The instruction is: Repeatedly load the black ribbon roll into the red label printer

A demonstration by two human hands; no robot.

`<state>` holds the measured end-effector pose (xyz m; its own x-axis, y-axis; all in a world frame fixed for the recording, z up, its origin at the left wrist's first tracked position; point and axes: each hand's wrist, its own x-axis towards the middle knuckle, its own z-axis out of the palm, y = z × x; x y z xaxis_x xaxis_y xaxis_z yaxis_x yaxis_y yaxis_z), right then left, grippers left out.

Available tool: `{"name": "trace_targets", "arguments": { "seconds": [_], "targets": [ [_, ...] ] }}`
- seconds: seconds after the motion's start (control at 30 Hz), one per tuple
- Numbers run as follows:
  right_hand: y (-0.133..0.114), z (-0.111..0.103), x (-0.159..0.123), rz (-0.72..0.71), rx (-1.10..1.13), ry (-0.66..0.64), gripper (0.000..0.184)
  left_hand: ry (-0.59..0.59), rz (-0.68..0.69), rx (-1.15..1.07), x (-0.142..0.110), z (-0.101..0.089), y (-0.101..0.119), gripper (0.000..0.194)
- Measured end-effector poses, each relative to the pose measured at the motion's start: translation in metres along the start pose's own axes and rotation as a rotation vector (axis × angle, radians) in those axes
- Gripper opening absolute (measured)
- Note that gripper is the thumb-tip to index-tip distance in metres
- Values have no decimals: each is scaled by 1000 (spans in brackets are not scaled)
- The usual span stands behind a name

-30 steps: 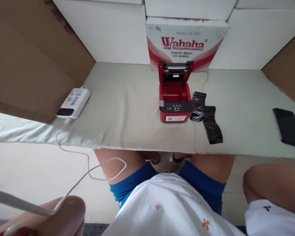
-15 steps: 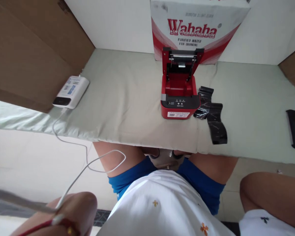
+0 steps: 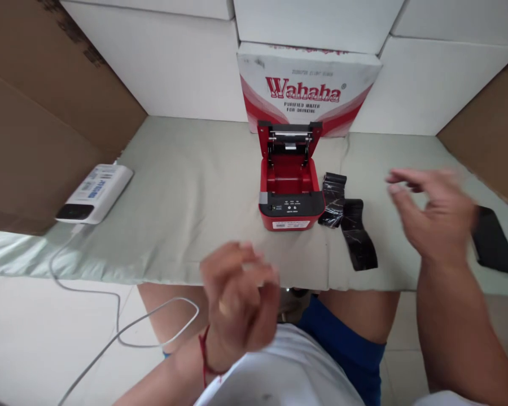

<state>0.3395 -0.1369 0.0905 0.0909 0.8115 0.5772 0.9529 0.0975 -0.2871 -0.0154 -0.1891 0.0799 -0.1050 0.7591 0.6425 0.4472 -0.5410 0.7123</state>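
Noted left hand (image 3: 241, 296) blurred, curled in front of lid-up red printer (image 3: 292, 203); cannot tell whether gripping. Saw right hand (image 3: 442, 217) moderately wide, between black strips (image 3: 353, 223) and phone (image 3: 496, 242).

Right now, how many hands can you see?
2: the left hand is in front of the red machine, by the table edge; the right hand appears between the black strips and the phone. No others show.

From here the printer (image 3: 291, 204) looks red and black, the strip (image 3: 359, 237) white-streaked black, the cloth (image 3: 203, 180) pale green.
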Motion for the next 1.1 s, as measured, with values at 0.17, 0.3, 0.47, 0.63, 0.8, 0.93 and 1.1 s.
{"name": "trace_targets", "arguments": {
  "seconds": [0.17, 0.3, 0.47, 0.63, 0.8, 0.93, 1.1],
  "targets": [
    [22, 51, 8, -1, 165, -413, 40, 205, -397, -273, 63, 66, -59, 17],
    [25, 60, 7, -77, 181, -552, 43, 145, -622, -366, 111, 86, -89, 16],
    [19, 16, 8, -74, 104, -700, 42, -169, -721, -649, 125, 111, -108, 37],
    [-20, -70, 31, -140, 311, -877, 36, -261, -690, -688, 114, 126, -125, 39],
    [-95, -59, 82, -231, 435, -959, 37, -278, -611, -619, 105, 124, -132, 50],
    [-135, 6, 114, -198, 241, -898, 36, -284, -564, -582, 103, 122, -132, 52],
    [-146, 50, 126, -154, -130, -958, 39, -283, -553, -547, 104, 121, -132, 50]
  ]
}}
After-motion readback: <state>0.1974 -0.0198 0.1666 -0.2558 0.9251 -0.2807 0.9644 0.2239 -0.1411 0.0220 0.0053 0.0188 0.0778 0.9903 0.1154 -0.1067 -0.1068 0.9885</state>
